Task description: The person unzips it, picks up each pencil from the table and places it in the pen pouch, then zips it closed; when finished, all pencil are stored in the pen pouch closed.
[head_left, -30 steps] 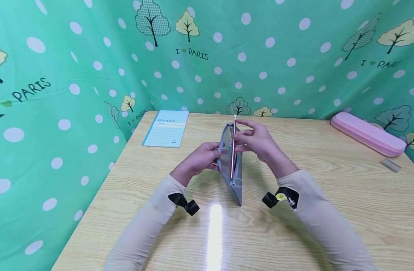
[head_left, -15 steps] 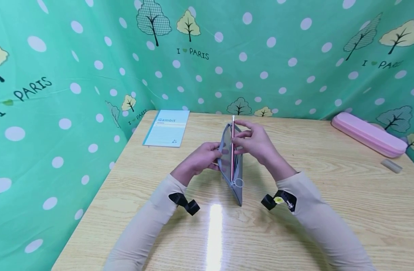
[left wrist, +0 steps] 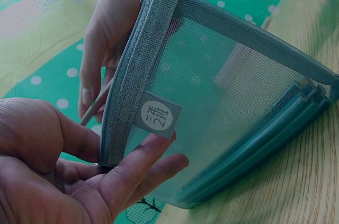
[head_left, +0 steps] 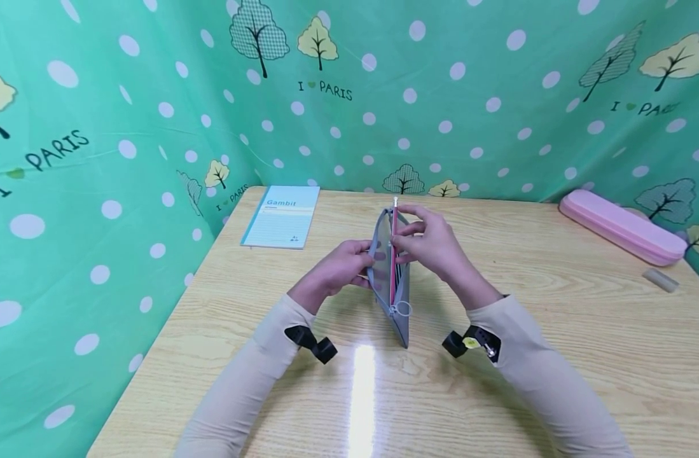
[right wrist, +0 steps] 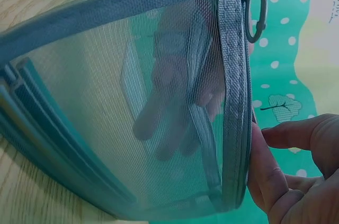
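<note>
A grey mesh zip pouch (head_left: 403,323) stands on edge on the table, its zipped mouth apart at the top. My left hand (head_left: 345,264) holds its left side, thumb at the zip band and fingers spread along the mesh. With thumb and fingers, my right hand (head_left: 432,240) pinches a red pencil (head_left: 393,273) with a pale top end, which lies lengthwise in the mouth. Several long, thin sticks (left wrist: 265,134) show through the mesh at the pouch's bottom in the left wrist view. A ring pull (right wrist: 257,9) hangs at the zip's end.
A light blue notebook (head_left: 282,219) lies at the back left of the wooden table (head_left: 212,331). At the right are a pink hard case (head_left: 621,226) and a small grey bar (head_left: 660,280). A green dotted curtain (head_left: 349,127) borders the back and left.
The right hand and the pencil have shifted slightly left and down into the pouch's mouth. The left hand and the pouch have stayed nearly still.
</note>
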The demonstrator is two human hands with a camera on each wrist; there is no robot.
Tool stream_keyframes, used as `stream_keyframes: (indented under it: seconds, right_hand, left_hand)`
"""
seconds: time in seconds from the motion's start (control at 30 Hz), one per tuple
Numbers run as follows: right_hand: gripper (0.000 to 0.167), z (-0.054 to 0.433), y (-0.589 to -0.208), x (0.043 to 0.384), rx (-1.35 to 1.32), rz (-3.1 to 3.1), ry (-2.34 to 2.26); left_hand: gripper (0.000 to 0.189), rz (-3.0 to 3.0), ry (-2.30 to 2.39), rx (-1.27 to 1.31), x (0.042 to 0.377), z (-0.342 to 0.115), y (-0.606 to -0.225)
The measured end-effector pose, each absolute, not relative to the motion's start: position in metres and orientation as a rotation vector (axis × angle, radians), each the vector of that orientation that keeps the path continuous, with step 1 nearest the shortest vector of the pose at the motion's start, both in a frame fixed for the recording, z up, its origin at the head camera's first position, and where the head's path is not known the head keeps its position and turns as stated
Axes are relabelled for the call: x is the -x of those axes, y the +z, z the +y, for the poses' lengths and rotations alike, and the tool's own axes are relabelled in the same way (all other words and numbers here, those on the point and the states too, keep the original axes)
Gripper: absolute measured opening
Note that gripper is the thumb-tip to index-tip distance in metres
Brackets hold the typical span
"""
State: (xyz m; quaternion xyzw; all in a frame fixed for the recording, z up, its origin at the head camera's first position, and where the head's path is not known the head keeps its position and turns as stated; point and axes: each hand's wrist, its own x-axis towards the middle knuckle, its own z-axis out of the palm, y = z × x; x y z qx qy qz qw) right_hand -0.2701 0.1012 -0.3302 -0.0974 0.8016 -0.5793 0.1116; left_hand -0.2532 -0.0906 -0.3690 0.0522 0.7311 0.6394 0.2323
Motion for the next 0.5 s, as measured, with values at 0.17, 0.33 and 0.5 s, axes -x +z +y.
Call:
stream_keyframes:
  seconds: [0.17,0.33,0.5]
  right_hand:
    - [0.060,0.106,-0.329,0.269,0.269,2.384,-1.675]
    - [0.050,0.114,-0.331,0.267,0.337,2.385,-1.680]
    - [0.036,0.122,-0.331,0.261,0.448,2.439,-1.633]
  left_hand:
    - [0.050,2.008,1.761,-0.151,0.253,-0.091,-0.369]
    - [0.049,2.010,1.762,-0.144,0.254,-0.091,-0.369]
    - [0.049,2.005,1.760,-0.128,0.254,-0.091,-0.369]
